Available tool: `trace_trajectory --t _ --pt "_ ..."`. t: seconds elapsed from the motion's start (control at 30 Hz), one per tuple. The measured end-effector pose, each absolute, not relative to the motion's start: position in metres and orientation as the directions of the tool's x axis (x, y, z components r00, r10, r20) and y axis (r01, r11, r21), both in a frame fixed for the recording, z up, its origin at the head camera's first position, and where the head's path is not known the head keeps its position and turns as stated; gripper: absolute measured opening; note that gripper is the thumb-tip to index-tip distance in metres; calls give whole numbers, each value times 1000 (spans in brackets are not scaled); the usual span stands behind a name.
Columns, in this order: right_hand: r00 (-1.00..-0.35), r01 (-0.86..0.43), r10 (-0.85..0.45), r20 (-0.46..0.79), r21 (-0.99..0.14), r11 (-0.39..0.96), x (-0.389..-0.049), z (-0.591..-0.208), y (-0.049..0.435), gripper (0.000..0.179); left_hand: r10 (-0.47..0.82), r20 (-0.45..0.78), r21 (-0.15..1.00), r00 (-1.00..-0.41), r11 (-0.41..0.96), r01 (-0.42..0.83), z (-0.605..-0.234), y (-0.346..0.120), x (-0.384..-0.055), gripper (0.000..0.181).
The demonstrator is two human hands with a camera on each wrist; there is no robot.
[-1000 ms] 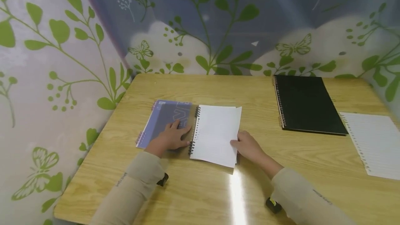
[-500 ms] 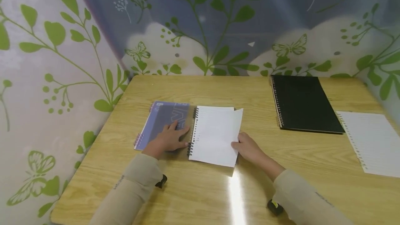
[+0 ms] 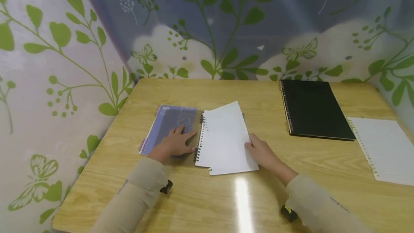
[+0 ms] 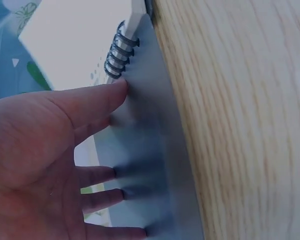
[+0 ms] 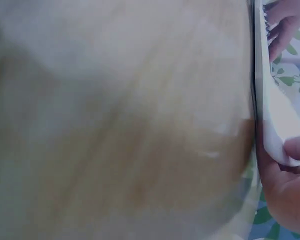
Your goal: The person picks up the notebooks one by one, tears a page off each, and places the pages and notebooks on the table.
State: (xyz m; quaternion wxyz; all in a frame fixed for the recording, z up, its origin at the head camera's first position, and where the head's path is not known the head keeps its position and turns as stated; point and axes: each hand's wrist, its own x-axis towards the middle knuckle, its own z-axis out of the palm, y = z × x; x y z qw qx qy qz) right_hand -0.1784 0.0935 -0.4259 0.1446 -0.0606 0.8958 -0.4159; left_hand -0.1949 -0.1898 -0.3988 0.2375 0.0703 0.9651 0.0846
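A spiral notebook with black rings lies turned open on the table. Its dark see-through cover is folded out to the left, over a blue notebook. My left hand rests on that cover with fingers spread, thumb beside the rings. On the right, my right hand pinches the edge of a white sheet between thumb and fingers. The sheet lies askew over the notebook's pages, its lower left corner sticking out past them. In the right wrist view the sheet bends near the thumb.
A black spiral notebook lies at the back right of the wooden table. Beside it, nearer the right edge, is a loose lined sheet with a ragged punched edge. Patterned walls border the table behind and at left.
The white sheet has come away from the notebook's rings and turned askew, its top tipping left and its bottom shifting right. My right hand moved slightly right with it; my left hand stayed put.
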Motion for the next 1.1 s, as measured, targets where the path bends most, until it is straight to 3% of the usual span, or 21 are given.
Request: trace_trajectory --t 0.17,0.3,0.4,0.47,0.57,0.7,0.93,1.0,1.1 --pt "-974 -50 -197 -110 -748 662 -185 -423 102 27 186 -306 252 -934 961 109 -393 -189 -205 63" --pt "-980 -55 -185 -76 -787 614 -190 -417 112 21 230 -178 466 -957 876 124 -376 -183 -219 73" --pt "-969 -69 -235 -80 -822 565 -192 -411 118 24 285 -187 630 -940 769 108 -360 -175 -228 81" --pt "-956 -84 -282 -83 -843 531 -194 -407 121 31 339 -214 656 -916 745 123 -353 -170 -233 73" --pt "-934 -77 -339 -112 -863 499 -198 -402 127 34 411 -249 619 -877 764 182 -347 -165 -238 44" --pt "-902 32 -381 -204 -911 412 -207 -398 145 42 442 -242 617 -864 757 215 -355 -165 -241 21" --pt "-746 334 -563 -354 -932 144 -208 -412 175 71 306 -209 769 -929 638 37 -376 -174 -237 22" --pt "-710 347 -606 -359 -927 143 -206 -418 175 71 245 -207 785 -947 619 -11 -381 -175 -237 24" --pt "-709 304 -615 -345 -937 174 -204 -423 168 67 160 -198 812 -967 579 -70 -388 -170 -240 25"
